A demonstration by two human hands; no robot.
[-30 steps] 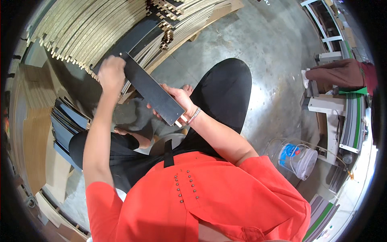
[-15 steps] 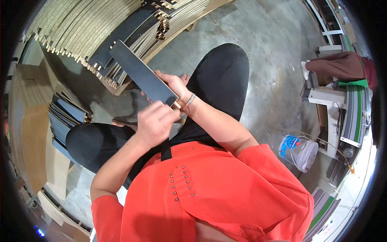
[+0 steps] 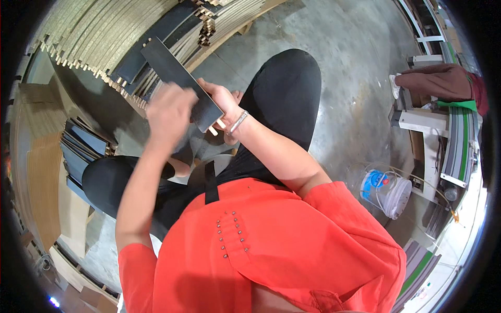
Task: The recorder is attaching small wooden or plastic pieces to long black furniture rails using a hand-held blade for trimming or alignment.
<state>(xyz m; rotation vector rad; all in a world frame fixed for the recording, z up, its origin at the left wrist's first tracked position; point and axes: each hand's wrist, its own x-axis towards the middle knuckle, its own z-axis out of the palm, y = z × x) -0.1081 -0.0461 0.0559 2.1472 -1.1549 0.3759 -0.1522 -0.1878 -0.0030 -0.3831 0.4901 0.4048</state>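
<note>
A narrow dark grey board [image 3: 180, 83] slants across the space above my lap. My right hand [image 3: 225, 100] grips its right edge close to the near end, and a metal bracelet circles that wrist. Two pale wooden dowels [image 3: 213, 130] stick out of the near end. Small pegs also show at the far end. My left hand [image 3: 169, 110], blurred by motion, is at the board's left edge with the fingers curled. Whether it touches the board or holds anything is not clear.
Ahead on the left stand stacked chipboard panels [image 3: 99, 36] with dowels along their edges. More dark boards [image 3: 81, 148] lie beside my left knee. A clear plastic bucket [image 3: 389, 193] sits on the floor at right. Beyond it are machine frames and another person's leg [image 3: 433, 83].
My left hand has moved from the board's near end up and left along its side. Both dowels at that end now show. The board has shifted slightly up and left with my right hand.
</note>
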